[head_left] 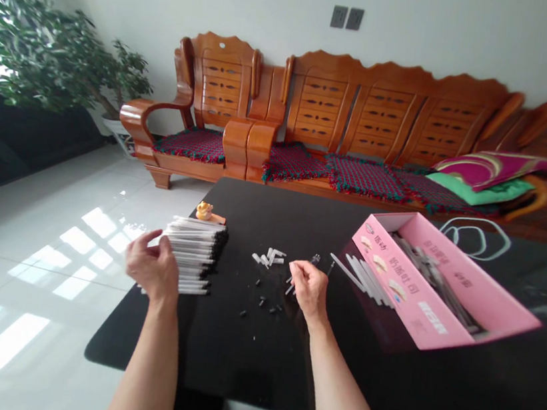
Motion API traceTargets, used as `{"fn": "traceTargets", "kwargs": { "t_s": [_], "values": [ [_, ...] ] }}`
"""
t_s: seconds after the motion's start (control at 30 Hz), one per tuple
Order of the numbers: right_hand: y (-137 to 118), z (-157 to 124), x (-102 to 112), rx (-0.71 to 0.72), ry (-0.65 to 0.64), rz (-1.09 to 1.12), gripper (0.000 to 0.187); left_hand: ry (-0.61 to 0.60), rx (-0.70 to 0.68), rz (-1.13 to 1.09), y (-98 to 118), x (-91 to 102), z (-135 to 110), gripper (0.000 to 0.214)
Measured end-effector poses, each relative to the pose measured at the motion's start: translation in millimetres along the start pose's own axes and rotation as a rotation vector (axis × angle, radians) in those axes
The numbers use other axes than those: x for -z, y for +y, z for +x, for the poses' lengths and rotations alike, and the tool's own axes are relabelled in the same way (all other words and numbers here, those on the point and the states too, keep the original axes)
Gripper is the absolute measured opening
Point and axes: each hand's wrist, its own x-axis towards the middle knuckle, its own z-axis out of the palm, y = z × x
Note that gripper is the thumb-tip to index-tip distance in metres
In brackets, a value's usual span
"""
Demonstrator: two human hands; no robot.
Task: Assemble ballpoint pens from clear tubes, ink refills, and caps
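Note:
A neat stack of white pens with black tips lies at the left end of the black glossy table. My left hand rests against the stack's near end, fingers curled and partly spread, and whether it grips anything is hidden. My right hand is pinched on a thin dark pen part just above the table. Small white caps and tiny black pieces lie scattered between the hands. A row of clear pen tubes lies right of my right hand.
An open pink cardboard box holding more pen parts sits at the right. A small orange toy stands behind the pen stack. A wooden sofa with cushions lines the wall; a potted plant is at the left.

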Motion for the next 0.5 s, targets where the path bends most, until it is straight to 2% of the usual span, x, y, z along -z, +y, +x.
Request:
{"fn": "traceTargets", "kwargs": {
  "t_s": [0.03, 0.07, 0.13, 0.23, 0.3, 0.37, 0.43, 0.5],
  "values": [
    [1, 1, 0, 0.000, 0.008, -0.014, 0.029, 0.014, -0.048, 0.001, 10, -6.8, -6, 0.030],
    [2, 2, 1, -0.002, 0.023, -0.034, 0.030, -0.036, -0.096, -0.024, 21, -14.9, -14, 0.027],
    [6, 6, 5, -0.020, 0.090, -0.106, 0.033, -0.231, -0.165, -0.126, 42, -33.7, -33, 0.025],
    [16, 13, 21, -0.098, 0.316, -0.320, 0.035, -0.483, -0.301, -0.214, 62, -60.7, -63, 0.020],
    [25, 16, 36, -0.187, 0.483, -0.509, 0.029, -0.587, -0.360, -0.228, 63, -73.0, -78, 0.019],
    [35, 18, 51, -0.272, 0.558, -0.638, 0.025, -0.631, -0.382, -0.209, 57, -79.1, -87, 0.019],
    [46, 18, 62, -0.283, 0.616, -0.654, 0.023, -0.631, -0.380, -0.176, 48, -80.0, -89, 0.019],
    [54, 17, 68, -0.236, 0.691, -0.574, 0.009, -0.610, -0.370, -0.149, 41, -77.8, -87, 0.019]
  ]
}}
